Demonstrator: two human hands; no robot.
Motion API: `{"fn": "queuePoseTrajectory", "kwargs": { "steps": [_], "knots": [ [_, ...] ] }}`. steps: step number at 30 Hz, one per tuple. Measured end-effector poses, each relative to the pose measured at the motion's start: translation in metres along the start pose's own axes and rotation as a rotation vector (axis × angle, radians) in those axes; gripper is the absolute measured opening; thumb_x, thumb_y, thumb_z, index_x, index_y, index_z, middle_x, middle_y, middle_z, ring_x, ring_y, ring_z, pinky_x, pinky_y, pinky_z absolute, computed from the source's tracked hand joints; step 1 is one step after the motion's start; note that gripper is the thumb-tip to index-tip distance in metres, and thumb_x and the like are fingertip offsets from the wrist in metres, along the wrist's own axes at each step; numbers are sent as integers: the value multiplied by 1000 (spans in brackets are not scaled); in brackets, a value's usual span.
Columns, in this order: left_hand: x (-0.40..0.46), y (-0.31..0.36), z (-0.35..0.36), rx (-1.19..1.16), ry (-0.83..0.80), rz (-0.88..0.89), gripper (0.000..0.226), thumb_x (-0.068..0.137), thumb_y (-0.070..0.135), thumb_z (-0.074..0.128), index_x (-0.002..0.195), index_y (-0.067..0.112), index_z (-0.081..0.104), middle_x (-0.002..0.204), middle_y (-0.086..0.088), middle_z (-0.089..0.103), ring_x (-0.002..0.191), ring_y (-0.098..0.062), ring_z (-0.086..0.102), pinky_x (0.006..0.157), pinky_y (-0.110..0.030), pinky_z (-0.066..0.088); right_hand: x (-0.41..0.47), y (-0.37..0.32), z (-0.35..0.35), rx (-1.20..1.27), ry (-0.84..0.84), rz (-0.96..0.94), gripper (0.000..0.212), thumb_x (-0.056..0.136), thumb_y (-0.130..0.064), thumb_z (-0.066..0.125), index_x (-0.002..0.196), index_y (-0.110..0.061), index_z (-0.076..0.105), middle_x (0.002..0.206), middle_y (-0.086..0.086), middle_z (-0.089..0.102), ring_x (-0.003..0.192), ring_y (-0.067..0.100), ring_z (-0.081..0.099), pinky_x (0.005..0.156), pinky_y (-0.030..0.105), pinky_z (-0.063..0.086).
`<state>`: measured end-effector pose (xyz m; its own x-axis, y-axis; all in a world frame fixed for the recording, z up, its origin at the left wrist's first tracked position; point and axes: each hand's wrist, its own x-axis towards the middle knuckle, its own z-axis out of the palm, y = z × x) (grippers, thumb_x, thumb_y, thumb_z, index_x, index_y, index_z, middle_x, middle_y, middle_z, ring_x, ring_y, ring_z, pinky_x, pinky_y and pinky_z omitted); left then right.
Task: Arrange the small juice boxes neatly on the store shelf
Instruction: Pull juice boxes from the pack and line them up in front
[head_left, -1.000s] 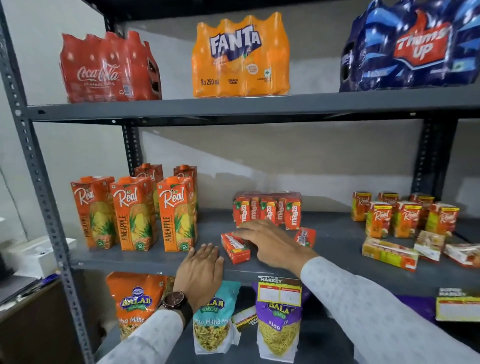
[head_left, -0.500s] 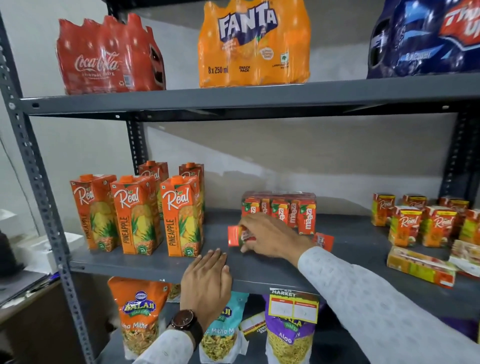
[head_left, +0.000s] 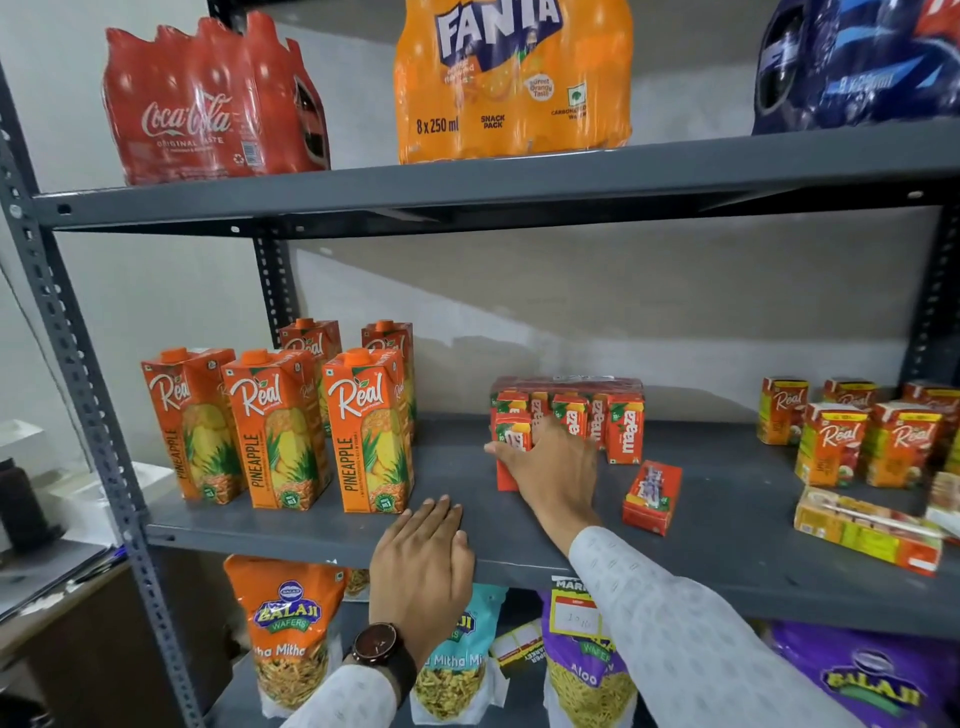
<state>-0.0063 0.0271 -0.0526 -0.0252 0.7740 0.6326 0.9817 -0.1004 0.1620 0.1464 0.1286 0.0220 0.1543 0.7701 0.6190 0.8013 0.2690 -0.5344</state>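
Upright Maaza box in right-hand grip

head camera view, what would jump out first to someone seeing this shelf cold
The bright Fanta pack on the top shelf, between the red Coca-Cola pack and a blue pack. Below, the right hand holds an upright Maaza box by the Maaza group, and another Maaza box lies tipped over to its right.
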Motion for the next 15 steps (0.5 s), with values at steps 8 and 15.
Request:
{"fn": "queuePoseTrajectory", "kwargs": {
  "steps": [8,15],
  "knots": [
    [0,0,1,17,-8,4,56,98,37,28,127,16,71,136,-2,67,131,-16,59,115,-38,42,-14,-6,-5,82,52,-15,79,69,-79,72,115,-18,51,100,5,70,93,29,69,95,56,53],
    [0,1,0,20,-16,-7,57,97,37,27,128,16,70,138,-2,65,134,-16,57,116,-38,40,-13,-3,2,97,19,-50,70,78,-64,73,128,-22,48,110,4,72,103,28,70,106,57,47]
  ]
}}
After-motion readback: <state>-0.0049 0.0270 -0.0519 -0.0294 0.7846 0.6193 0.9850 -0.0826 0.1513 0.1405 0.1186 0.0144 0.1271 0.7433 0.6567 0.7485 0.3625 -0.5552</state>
